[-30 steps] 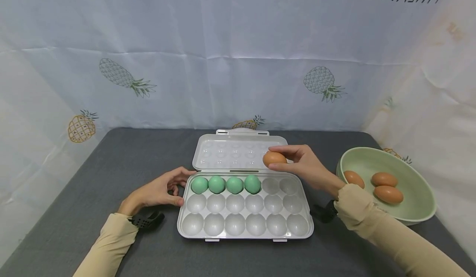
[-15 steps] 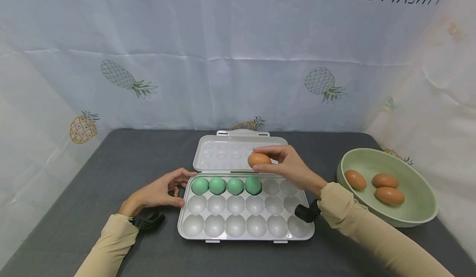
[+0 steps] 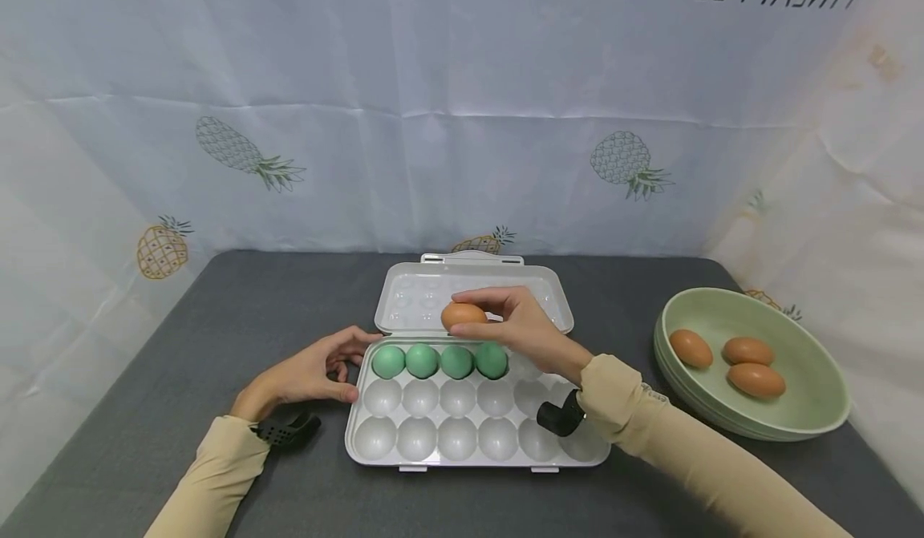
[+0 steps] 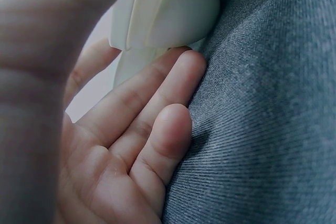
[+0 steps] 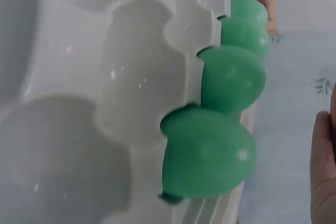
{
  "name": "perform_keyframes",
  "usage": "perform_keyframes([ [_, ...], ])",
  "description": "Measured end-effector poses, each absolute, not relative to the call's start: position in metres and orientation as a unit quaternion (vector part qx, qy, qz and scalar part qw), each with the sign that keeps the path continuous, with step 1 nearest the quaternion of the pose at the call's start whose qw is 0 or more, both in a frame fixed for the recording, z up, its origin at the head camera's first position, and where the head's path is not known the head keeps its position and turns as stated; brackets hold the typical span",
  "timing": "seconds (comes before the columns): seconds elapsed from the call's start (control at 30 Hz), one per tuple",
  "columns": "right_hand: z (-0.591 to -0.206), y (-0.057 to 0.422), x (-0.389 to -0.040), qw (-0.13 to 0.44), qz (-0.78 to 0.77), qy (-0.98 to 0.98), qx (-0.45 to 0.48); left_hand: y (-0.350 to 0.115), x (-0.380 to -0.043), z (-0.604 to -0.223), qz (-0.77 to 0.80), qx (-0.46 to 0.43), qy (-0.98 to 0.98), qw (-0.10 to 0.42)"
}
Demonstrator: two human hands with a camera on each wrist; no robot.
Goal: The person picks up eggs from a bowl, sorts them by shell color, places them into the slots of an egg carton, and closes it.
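Head view: your right hand (image 3: pixel 518 328) pinches a brown egg (image 3: pixel 464 314) between thumb and fingers — grip narrow. The egg sits at your fingertips, left of the palm, long axis running roughly left-right, seen against the folded-back lid (image 3: pixel 411 289) just beyond the row of green eggs (image 3: pixel 455 362). Can't tell its height. Right is the nearer hand; your left hand (image 3: pixel 314 370) touches the left end of the tray (image 3: pixel 457 439), thumb and forefinger apart — no egg there. Bowl (image 3: pixel 801 362) stands off right.
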State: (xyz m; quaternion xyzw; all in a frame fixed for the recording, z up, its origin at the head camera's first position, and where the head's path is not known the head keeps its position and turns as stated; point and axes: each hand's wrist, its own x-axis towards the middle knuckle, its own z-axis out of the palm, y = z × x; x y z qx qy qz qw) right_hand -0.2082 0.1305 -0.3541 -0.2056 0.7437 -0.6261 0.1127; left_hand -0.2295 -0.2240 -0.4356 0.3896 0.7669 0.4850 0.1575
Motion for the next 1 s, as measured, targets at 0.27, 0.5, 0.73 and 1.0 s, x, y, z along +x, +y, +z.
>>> perform_keyframes([
  [0.27,-0.358,0.106,-0.209,0.133,-0.635,0.736,-0.197,-0.224,-0.228,-0.433,0.492,0.38,0.766,0.165],
  [0.5,-0.361,0.091,-0.207,0.114,-0.638,0.731,-0.215,-0.223,-0.229,-0.432,0.491,0.376,0.768,0.167],
  [0.73,-0.367,0.076,-0.199,0.109,-0.626,0.738,-0.227,-0.223,-0.228,-0.432,0.484,0.371,0.774,0.169],
  [1.0,-0.377,0.055,-0.189,0.121,-0.599,0.756,-0.234,-0.223,-0.229,-0.431,0.483,0.364,0.777,0.173],
])
